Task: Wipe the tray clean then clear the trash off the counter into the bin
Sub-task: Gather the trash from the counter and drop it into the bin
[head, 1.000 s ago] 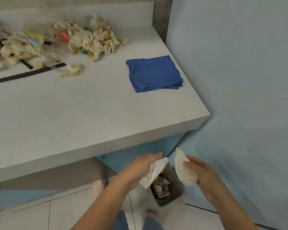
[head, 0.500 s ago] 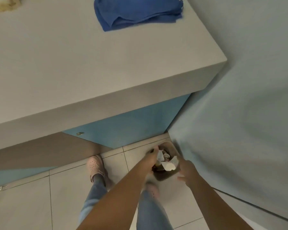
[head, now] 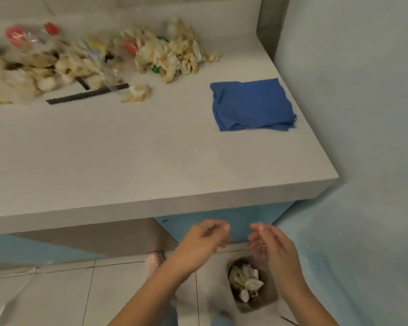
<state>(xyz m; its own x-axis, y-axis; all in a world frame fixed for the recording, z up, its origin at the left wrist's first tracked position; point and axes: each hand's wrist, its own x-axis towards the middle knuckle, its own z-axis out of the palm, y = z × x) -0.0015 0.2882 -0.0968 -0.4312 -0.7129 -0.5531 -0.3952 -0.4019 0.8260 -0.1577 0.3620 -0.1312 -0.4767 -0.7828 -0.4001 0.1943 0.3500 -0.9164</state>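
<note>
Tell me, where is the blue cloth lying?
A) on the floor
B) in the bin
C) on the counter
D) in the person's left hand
C: the folded blue cloth lies flat on the counter, near its right edge; the bin holds only pale crumpled trash.

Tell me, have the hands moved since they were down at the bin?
Yes. The left hand and right hand have risen from the bin toward the counter edge, now empty.
</note>
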